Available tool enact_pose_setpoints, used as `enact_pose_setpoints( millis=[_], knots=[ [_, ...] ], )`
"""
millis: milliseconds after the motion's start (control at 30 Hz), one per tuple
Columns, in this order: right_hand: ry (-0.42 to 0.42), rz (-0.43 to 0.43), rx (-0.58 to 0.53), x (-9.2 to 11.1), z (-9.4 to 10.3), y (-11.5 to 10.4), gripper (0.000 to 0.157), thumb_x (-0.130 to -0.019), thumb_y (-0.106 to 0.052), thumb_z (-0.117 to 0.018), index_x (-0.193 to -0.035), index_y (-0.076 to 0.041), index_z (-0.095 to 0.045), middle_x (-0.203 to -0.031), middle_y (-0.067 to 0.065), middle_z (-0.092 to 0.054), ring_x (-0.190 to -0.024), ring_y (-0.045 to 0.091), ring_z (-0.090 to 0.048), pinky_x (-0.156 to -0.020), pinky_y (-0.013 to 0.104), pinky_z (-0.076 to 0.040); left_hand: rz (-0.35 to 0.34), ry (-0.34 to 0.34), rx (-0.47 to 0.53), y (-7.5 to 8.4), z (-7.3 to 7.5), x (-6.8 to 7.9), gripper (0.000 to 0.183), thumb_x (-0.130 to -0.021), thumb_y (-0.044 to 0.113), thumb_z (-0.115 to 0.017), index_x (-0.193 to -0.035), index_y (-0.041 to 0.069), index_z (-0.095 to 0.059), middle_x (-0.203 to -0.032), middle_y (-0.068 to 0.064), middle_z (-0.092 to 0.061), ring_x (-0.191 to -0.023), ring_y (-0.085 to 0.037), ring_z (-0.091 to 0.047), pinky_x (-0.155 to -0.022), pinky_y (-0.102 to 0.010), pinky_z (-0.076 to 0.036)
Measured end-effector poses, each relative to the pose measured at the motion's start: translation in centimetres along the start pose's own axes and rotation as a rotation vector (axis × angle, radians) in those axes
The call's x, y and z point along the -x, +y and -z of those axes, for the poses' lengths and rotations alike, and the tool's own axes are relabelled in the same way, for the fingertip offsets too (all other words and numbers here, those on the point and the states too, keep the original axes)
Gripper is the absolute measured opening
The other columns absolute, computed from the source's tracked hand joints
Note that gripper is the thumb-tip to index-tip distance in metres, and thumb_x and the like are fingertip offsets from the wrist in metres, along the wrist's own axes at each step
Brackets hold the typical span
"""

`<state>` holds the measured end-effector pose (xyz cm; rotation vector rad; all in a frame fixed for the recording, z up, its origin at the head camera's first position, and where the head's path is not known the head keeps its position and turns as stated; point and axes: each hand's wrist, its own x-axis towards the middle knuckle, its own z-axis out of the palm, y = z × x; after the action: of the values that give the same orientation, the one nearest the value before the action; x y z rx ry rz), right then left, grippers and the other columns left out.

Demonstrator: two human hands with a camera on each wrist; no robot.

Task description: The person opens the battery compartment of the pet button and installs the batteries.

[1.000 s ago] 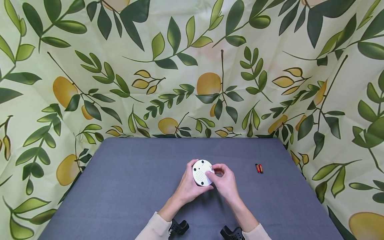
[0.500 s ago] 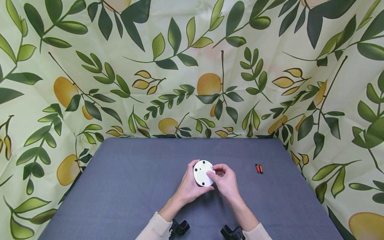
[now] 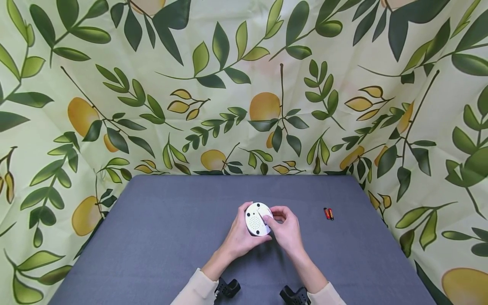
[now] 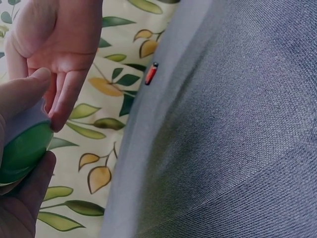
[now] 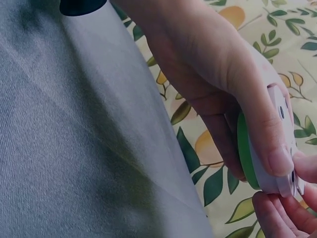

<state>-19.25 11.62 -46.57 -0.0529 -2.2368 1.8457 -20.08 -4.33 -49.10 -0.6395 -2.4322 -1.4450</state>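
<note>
Above the table, my left hand (image 3: pixel 244 237) holds a small round device (image 3: pixel 254 221) around its rim. Its white underside faces up in the head view, with dark round feet and a patch of small holes. The opposite side is green, as the device (image 4: pixel 29 148) shows in the left wrist view. My right hand (image 3: pixel 286 226) is at the device's right side, thumb and fingers pinching a white cover (image 3: pixel 262 214) that stands slightly raised along one edge. In the right wrist view, the right fingertips (image 5: pixel 275 215) lie at the device's lower edge.
Two red and black batteries (image 3: pixel 328 214) lie side by side on the grey table (image 3: pixel 183 212), to the right of the hands. Behind and beside the table hangs a cloth (image 3: pixel 228 97) printed with leaves and fruit. Black camera mounts (image 3: pixel 228 289) sit at both wrists.
The cover under my right thumb now shows a raised edge and a gap on the white underside, where it lay flush before. Both hands stay almost in place.
</note>
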Motion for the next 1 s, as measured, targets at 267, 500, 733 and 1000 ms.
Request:
enact_pose_setpoints(
  millis=[267, 500, 733, 1000],
  knots=[
    [-0.017, 0.021, 0.011, 0.9, 0.4, -2.8, 0.027, -0.081, -0.003, -0.073, -0.105, 0.005, -0.062, -0.098, 0.017, -0.064, -0.085, 0.028, -0.061, -0.069, 0.021, -0.048, 0.026, -0.009, 0.005, -0.1, 0.0, 0.1, 0.102, -0.062, 0.041, -0.088, -0.14, 0.015, -0.027, -0.127, -0.004, -0.05, -0.11, -0.017, -0.05, -0.092, -0.038, -0.042],
    [-0.02, 0.042, -0.004, -0.6, 0.7, 0.1, 0.027, -0.08, -0.007, -0.076, -0.104, -0.002, -0.065, -0.093, 0.011, -0.066, -0.079, 0.019, -0.064, -0.069, 0.022, -0.05, 0.02, -0.007, 0.01, -0.2, 0.0, 0.1, 0.103, -0.061, 0.042, -0.088, -0.14, 0.016, -0.027, -0.127, -0.002, -0.05, -0.11, -0.017, -0.051, -0.092, -0.037, -0.042],
    [-0.037, 0.056, 0.008, -0.9, 1.2, 0.5, 0.025, -0.078, -0.008, -0.077, -0.101, -0.005, -0.066, -0.086, 0.01, -0.064, -0.073, 0.021, -0.061, -0.058, 0.029, -0.053, 0.023, -0.006, 0.015, -0.2, 0.0, 0.2, 0.103, -0.06, 0.041, -0.089, -0.139, 0.017, -0.028, -0.126, 0.0, -0.051, -0.109, -0.016, -0.051, -0.092, -0.036, -0.042],
    [-0.044, 0.036, 0.03, -1.2, 1.4, 0.4, 0.022, -0.078, -0.01, -0.078, -0.097, -0.007, -0.068, -0.078, 0.011, -0.06, -0.067, 0.023, -0.056, -0.056, 0.038, -0.053, 0.032, -0.012, 0.028, -0.3, 0.0, 0.3, 0.102, -0.061, 0.042, -0.089, -0.14, 0.017, -0.028, -0.126, 0.0, -0.052, -0.11, -0.016, -0.051, -0.093, -0.037, -0.042]
  ],
)
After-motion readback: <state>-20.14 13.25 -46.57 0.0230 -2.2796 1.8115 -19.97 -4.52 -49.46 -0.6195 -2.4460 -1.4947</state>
